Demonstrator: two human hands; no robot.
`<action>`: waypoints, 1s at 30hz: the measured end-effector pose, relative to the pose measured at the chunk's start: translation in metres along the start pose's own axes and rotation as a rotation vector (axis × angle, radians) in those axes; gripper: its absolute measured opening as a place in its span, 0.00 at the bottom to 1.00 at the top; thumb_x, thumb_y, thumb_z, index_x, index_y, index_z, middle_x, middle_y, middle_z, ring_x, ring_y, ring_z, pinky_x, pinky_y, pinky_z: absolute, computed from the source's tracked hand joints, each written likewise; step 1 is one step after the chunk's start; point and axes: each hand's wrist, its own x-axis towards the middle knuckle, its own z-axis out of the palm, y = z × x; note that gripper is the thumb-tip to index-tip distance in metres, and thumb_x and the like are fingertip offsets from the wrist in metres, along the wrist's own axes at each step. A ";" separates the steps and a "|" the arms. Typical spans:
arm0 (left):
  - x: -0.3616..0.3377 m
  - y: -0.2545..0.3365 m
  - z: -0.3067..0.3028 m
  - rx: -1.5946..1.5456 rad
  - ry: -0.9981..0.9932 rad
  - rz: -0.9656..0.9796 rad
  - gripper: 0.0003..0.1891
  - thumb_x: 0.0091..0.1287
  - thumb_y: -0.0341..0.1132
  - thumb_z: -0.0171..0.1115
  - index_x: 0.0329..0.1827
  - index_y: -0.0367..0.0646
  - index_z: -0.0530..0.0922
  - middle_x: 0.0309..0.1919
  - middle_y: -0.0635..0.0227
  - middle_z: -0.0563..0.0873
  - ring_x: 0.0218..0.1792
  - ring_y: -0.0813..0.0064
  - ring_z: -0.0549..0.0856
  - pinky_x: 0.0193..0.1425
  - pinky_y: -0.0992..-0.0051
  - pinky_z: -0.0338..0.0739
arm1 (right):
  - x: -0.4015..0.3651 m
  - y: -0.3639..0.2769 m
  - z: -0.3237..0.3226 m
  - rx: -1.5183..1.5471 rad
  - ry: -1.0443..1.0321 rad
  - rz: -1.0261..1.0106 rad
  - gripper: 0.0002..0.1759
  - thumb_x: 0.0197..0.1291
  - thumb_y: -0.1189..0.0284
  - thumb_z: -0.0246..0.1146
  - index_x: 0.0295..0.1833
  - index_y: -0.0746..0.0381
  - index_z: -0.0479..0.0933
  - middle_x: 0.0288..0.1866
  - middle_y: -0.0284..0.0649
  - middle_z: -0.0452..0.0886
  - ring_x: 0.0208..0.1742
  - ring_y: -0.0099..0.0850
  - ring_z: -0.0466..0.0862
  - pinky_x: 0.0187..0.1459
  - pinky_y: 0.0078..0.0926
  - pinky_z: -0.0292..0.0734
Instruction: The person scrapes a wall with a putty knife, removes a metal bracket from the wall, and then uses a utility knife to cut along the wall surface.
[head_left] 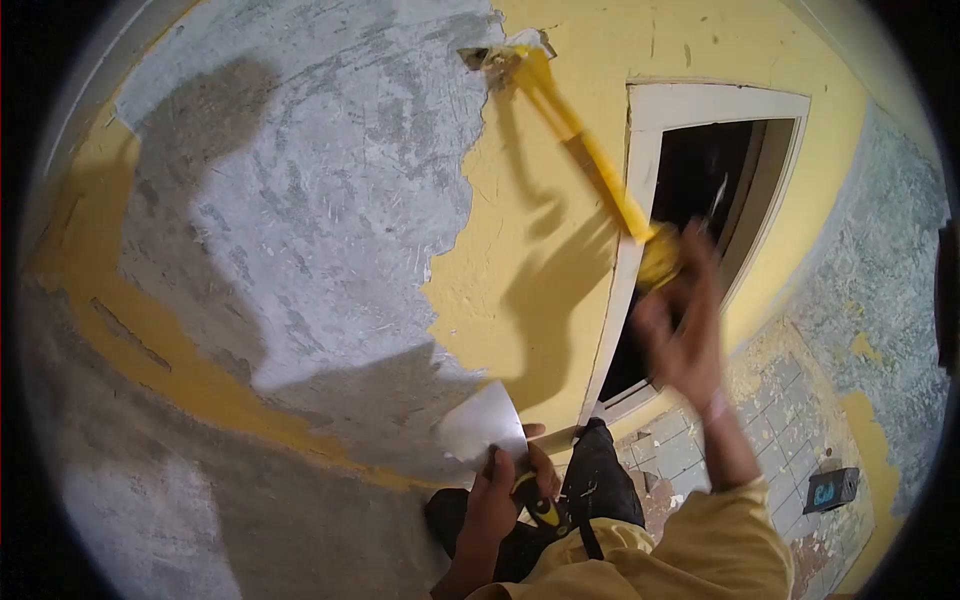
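Note:
Low in the middle, my left hand (500,500) is closed round a putty knife. Its wide pale blade (485,425) points up toward the wall, and its yellow and black handle (541,502) shows below the fingers. My right hand (685,335) is raised in front of the framed opening, blurred by motion. Its fingers are at or beside the round lower end of a long yellow arm-like piece (600,175). Whether they grip it, I cannot make out. The upper end of this piece meets the wall near a dark hole (475,58).
Yellow paint (470,310) covers part of the wall; bare grey plaster (340,180) shows to the left. A white frame (615,330) surrounds a dark opening. Paint flakes lie on the tiled floor (770,430), near a small dark box (832,490). Shadows cross the wall.

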 end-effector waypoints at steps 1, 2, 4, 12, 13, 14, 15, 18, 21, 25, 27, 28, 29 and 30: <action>0.004 -0.001 0.004 0.003 0.001 0.006 0.29 0.68 0.56 0.41 0.60 0.41 0.63 0.24 0.65 0.73 0.26 0.69 0.72 0.35 0.67 0.68 | -0.033 0.009 -0.004 -0.095 -0.246 -0.027 0.42 0.42 0.68 0.66 0.63 0.71 0.56 0.57 0.55 0.64 0.50 0.43 0.71 0.53 0.39 0.65; 0.008 -0.002 0.008 0.052 0.035 0.108 0.30 0.69 0.56 0.38 0.61 0.39 0.61 0.29 0.60 0.76 0.31 0.69 0.75 0.39 0.70 0.69 | -0.052 -0.002 -0.007 -0.088 -0.382 -0.147 0.42 0.41 0.63 0.66 0.62 0.70 0.57 0.58 0.56 0.62 0.57 0.51 0.64 0.60 0.44 0.56; 0.014 0.001 0.015 0.189 0.070 0.244 0.33 0.71 0.58 0.30 0.62 0.34 0.57 0.41 0.51 0.80 0.44 0.69 0.77 0.51 0.73 0.68 | -0.089 -0.013 -0.006 0.214 -0.617 -0.140 0.47 0.46 0.55 0.67 0.66 0.68 0.54 0.59 0.55 0.62 0.62 0.52 0.63 0.62 0.45 0.57; 0.027 0.020 0.061 1.005 -0.107 0.538 0.22 0.73 0.37 0.35 0.61 0.28 0.61 0.57 0.49 0.70 0.58 0.61 0.71 0.62 0.67 0.63 | -0.083 -0.040 -0.015 0.367 -0.638 0.294 0.37 0.55 0.71 0.65 0.67 0.68 0.54 0.57 0.52 0.66 0.48 0.41 0.79 0.48 0.31 0.73; 0.031 0.022 0.060 0.997 -0.120 0.557 0.20 0.71 0.33 0.39 0.60 0.27 0.61 0.58 0.47 0.70 0.57 0.60 0.71 0.62 0.66 0.63 | -0.078 -0.038 -0.022 0.217 -0.727 0.201 0.35 0.55 0.72 0.64 0.66 0.70 0.56 0.55 0.53 0.69 0.46 0.40 0.80 0.46 0.30 0.74; 0.033 0.033 0.063 1.098 -0.200 0.568 0.19 0.70 0.32 0.42 0.60 0.27 0.62 0.58 0.47 0.70 0.58 0.59 0.71 0.63 0.66 0.62 | -0.083 -0.022 -0.023 0.233 -0.646 0.006 0.35 0.52 0.72 0.66 0.63 0.72 0.60 0.46 0.55 0.76 0.41 0.42 0.82 0.42 0.30 0.75; 0.034 0.043 0.067 1.200 -0.278 0.572 0.19 0.69 0.30 0.44 0.59 0.27 0.63 0.58 0.46 0.70 0.59 0.59 0.70 0.63 0.66 0.62 | -0.085 -0.022 -0.025 0.237 -0.648 0.004 0.35 0.52 0.72 0.66 0.63 0.72 0.60 0.46 0.55 0.76 0.41 0.42 0.82 0.42 0.30 0.75; 0.037 0.051 0.068 1.264 -0.465 0.588 0.34 0.63 0.48 0.57 0.63 0.30 0.60 0.59 0.47 0.69 0.55 0.52 0.73 0.62 0.62 0.62 | -0.097 -0.017 -0.028 0.242 -0.523 0.074 0.35 0.42 0.69 0.69 0.57 0.74 0.66 0.37 0.51 0.80 0.35 0.43 0.83 0.39 0.31 0.76; 0.040 0.101 0.057 1.162 -0.590 0.278 0.43 0.58 0.59 0.57 0.64 0.31 0.59 0.59 0.52 0.70 0.56 0.58 0.74 0.60 0.62 0.64 | -0.116 0.014 -0.051 0.114 -0.510 0.024 0.37 0.43 0.65 0.68 0.57 0.73 0.65 0.37 0.51 0.79 0.34 0.40 0.83 0.38 0.30 0.76; 0.064 0.131 0.067 0.763 -0.205 0.190 0.48 0.55 0.71 0.49 0.59 0.30 0.65 0.54 0.54 0.75 0.51 0.65 0.79 0.55 0.67 0.69 | -0.066 -0.006 -0.051 0.328 -0.180 0.182 0.28 0.65 0.59 0.49 0.59 0.73 0.64 0.27 0.35 0.71 0.23 0.17 0.69 0.41 0.22 0.71; 0.075 0.134 0.090 1.285 -0.046 0.161 0.44 0.60 0.68 0.46 0.59 0.28 0.65 0.52 0.49 0.76 0.46 0.64 0.82 0.49 0.68 0.74 | -0.025 -0.022 -0.040 0.085 -0.207 0.263 0.28 0.64 0.65 0.51 0.64 0.72 0.60 0.33 0.43 0.76 0.29 0.25 0.76 0.46 0.25 0.71; 0.087 0.131 0.091 1.358 -0.035 0.271 0.38 0.64 0.61 0.48 0.55 0.27 0.67 0.43 0.52 0.80 0.45 0.65 0.83 0.43 0.72 0.76 | -0.007 -0.018 -0.036 -0.092 -0.264 0.102 0.29 0.63 0.69 0.51 0.66 0.72 0.56 0.44 0.53 0.78 0.39 0.39 0.81 0.50 0.30 0.71; 0.094 0.130 0.095 1.357 -0.041 0.274 0.38 0.64 0.61 0.48 0.55 0.27 0.67 0.43 0.52 0.80 0.45 0.65 0.83 0.43 0.72 0.76 | 0.009 -0.019 -0.029 -0.200 -0.282 -0.003 0.29 0.62 0.71 0.52 0.67 0.70 0.55 0.52 0.60 0.74 0.48 0.51 0.79 0.51 0.34 0.72; 0.099 0.129 0.099 1.086 -0.112 0.263 0.33 0.66 0.57 0.49 0.53 0.29 0.68 0.42 0.55 0.81 0.43 0.68 0.83 0.43 0.73 0.76 | 0.022 -0.022 -0.021 -0.221 -0.239 -0.092 0.30 0.62 0.71 0.53 0.67 0.68 0.55 0.52 0.60 0.73 0.47 0.53 0.78 0.49 0.34 0.73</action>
